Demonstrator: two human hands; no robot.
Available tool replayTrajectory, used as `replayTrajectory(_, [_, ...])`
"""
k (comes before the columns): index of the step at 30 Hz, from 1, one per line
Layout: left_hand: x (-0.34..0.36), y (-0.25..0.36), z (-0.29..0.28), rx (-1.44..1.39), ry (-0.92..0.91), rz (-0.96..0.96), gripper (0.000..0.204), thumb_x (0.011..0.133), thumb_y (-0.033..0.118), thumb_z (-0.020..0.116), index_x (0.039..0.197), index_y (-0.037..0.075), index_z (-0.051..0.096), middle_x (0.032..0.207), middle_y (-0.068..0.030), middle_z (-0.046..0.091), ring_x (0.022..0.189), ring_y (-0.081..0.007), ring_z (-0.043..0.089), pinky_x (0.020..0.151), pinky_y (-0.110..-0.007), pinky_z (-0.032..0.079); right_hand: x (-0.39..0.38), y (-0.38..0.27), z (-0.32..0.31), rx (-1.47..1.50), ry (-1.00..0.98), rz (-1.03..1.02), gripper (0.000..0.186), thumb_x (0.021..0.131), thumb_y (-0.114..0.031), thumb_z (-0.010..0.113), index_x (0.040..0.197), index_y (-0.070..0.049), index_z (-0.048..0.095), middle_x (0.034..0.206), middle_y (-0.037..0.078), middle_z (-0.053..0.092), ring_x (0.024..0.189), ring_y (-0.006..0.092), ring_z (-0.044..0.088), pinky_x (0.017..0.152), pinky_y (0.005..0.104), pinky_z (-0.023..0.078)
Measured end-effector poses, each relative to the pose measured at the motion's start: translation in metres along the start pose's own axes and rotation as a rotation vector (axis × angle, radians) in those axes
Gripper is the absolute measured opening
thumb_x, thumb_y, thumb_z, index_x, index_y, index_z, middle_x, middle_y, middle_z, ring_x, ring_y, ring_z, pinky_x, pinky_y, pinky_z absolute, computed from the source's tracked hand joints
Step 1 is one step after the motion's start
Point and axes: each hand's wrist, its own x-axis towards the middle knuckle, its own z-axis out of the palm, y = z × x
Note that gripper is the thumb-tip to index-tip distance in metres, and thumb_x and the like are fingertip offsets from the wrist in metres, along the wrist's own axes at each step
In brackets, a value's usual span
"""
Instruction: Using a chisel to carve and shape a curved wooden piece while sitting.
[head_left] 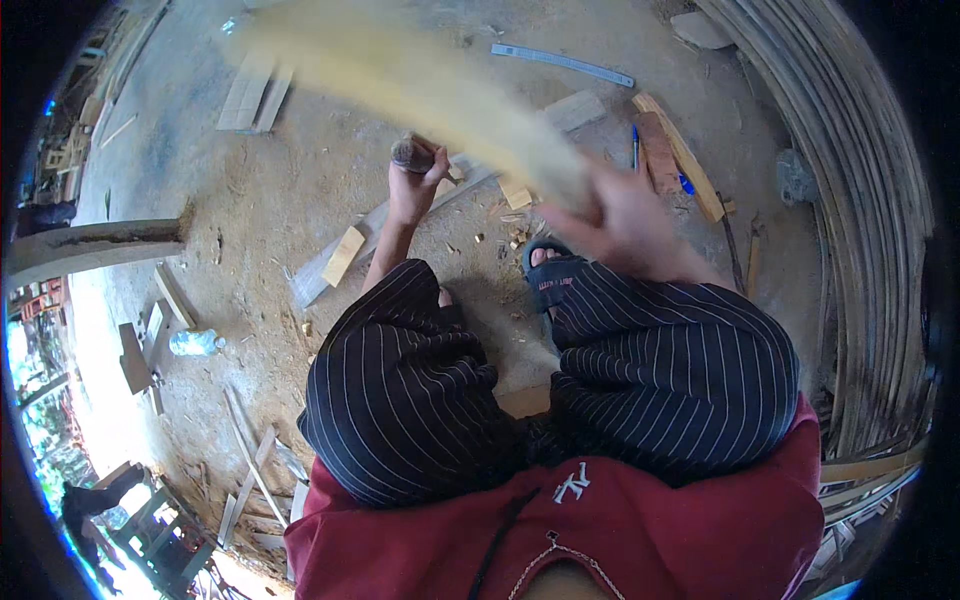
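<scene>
My right hand (625, 225) is blurred with motion and grips one end of a long pale wooden stick (420, 85), which sweeps up and to the left across the ground. My left hand (412, 180) is closed round a short dark round tool handle (412, 153), held down against a grey plank (345, 245) lying on the dirt. I sit low with knees in dark striped trousers apart, one sandalled foot (550, 270) beside the plank. Wood chips lie scattered round the plank.
A metal ruler (560, 63), a blue pen (635, 147) and reddish wood offcuts (675, 155) lie ahead on the right. Stacked curved slats (850, 200) fill the right side. Boards (255, 95), a plastic bottle (195, 343) and a concrete beam (95, 245) lie on the left.
</scene>
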Motion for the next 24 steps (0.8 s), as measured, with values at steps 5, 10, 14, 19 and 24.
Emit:
replayTrajectory(5, [-0.0022,0.0015,0.0022,-0.054,-0.01,0.014,0.013,0.081,0.003,0.062,0.079,0.004,0.05,0.073,-0.001,0.054,0.069,-0.0082,0.052,0.063,-0.025,0.046,0.0004,0.0033,0.0016,-0.107,0.039,0.022,0.053,0.082,-0.047,0.054,0.098,0.003,0.054,0.072,0.023,0.062,0.066,0.036,0.063,0.061,0.0437,0.049])
replayTrajectory(10, [-0.0021,0.0002,0.0049,-0.115,0.008,0.029,0.014,0.081,0.003,0.064,0.085,0.003,0.051,0.08,-0.0029,0.057,0.07,-0.0097,0.054,0.065,-0.026,0.047,0.0017,0.0017,0.0032,0.004,-0.029,0.012,0.058,0.081,-0.05,0.054,0.103,0.004,0.054,0.074,0.024,0.062,0.068,0.0382,0.062,0.063,0.0452,0.049])
replayTrajectory(14, [-0.0007,-0.0017,0.0026,-0.107,0.074,0.068,0.014,0.08,0.005,0.065,0.084,0.002,0.052,0.076,-0.0022,0.058,0.069,-0.0103,0.054,0.065,-0.025,0.046,0.001,0.0028,0.003,-0.291,-0.096,0.038,0.058,0.081,-0.049,0.055,0.103,0.004,0.054,0.075,0.024,0.062,0.07,0.0379,0.062,0.065,0.0448,0.048])
replayTrajectory(19, [-0.0024,0.0008,0.0025,-0.106,-0.001,-0.05,0.012,0.08,0.005,0.064,0.082,0.003,0.052,0.076,-0.0015,0.057,0.07,-0.009,0.053,0.065,-0.025,0.046,0.0014,0.0014,0.0015,0.28,0.204,-0.155,0.055,0.081,-0.048,0.055,0.098,0.004,0.055,0.075,0.025,0.061,0.074,0.0383,0.062,0.068,0.0447,0.048])
replayTrajectory(24, [-0.0031,0.0018,0.0024,-0.073,0.073,0.024,0.014,0.08,0.003,0.064,0.08,0.004,0.051,0.076,-0.0002,0.055,0.072,-0.0087,0.053,0.067,-0.027,0.047,0.0042,-0.0021,0.0009,-0.206,-0.018,0.009,0.05,0.08,-0.043,0.06,0.095,0.005,0.056,0.075,0.024,0.062,0.069,0.0371,0.063,0.062,0.0428,0.049])
